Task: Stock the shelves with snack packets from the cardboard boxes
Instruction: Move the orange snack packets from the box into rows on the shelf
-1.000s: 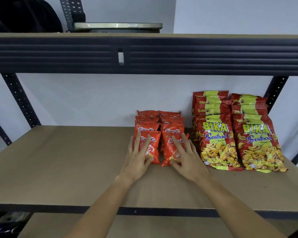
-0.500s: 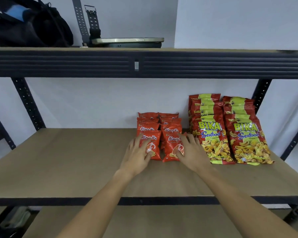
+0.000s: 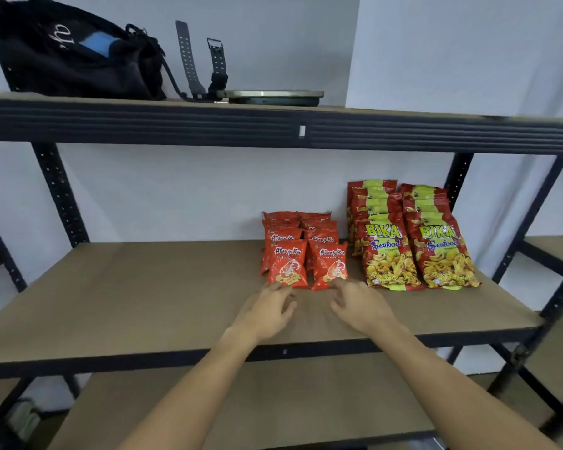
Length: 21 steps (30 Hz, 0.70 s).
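Two rows of small orange Alang-Ku snack packets (image 3: 288, 266) stand on the brown middle shelf (image 3: 127, 297), leaning back toward the wall. To their right stand two rows of larger red and green BIKA Seafood packets (image 3: 389, 254). My left hand (image 3: 267, 311) hovers just in front of the left front packet, fingers loosely curled, holding nothing. My right hand (image 3: 359, 306) is in front of the right front packet (image 3: 329, 267), one fingertip at its bottom edge. No cardboard box is in view.
A black bag (image 3: 72, 56), a watch strap (image 3: 216, 64) and a flat round device (image 3: 273, 95) lie on the upper shelf (image 3: 436, 131). Dark metal uprights (image 3: 61, 193) frame the shelf. A lower shelf (image 3: 290, 401) shows below my arms.
Both hands have drawn back from the front orange packets toward the shelf's front edge. The view has tilted upward and pulled back, showing more of the upper shelf.
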Available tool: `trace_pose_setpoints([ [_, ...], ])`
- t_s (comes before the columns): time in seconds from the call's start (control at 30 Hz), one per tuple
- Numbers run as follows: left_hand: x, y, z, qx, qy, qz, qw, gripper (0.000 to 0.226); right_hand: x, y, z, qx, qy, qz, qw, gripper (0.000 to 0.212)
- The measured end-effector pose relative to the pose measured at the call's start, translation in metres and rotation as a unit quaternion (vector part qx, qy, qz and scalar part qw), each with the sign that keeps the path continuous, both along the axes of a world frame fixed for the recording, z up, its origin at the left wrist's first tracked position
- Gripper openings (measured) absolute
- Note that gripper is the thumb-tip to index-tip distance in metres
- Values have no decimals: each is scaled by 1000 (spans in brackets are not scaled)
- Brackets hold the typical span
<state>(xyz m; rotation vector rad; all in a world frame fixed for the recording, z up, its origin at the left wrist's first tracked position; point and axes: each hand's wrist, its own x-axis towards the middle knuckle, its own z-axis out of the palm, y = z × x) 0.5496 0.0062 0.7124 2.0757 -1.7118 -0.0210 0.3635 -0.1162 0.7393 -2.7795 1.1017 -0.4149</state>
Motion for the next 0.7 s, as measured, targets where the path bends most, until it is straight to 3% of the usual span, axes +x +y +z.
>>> trace_pose_setpoints([
  [0.4, -54, 66, -6, -11, 39, 36, 999, 32, -41, 66, -6, 26, -5, 44, 999, 37],
  [0.7, -167, 124, -61, 39, 32, 47, 998, 33, -156, 112, -61, 64, 32, 56, 996, 38],
])
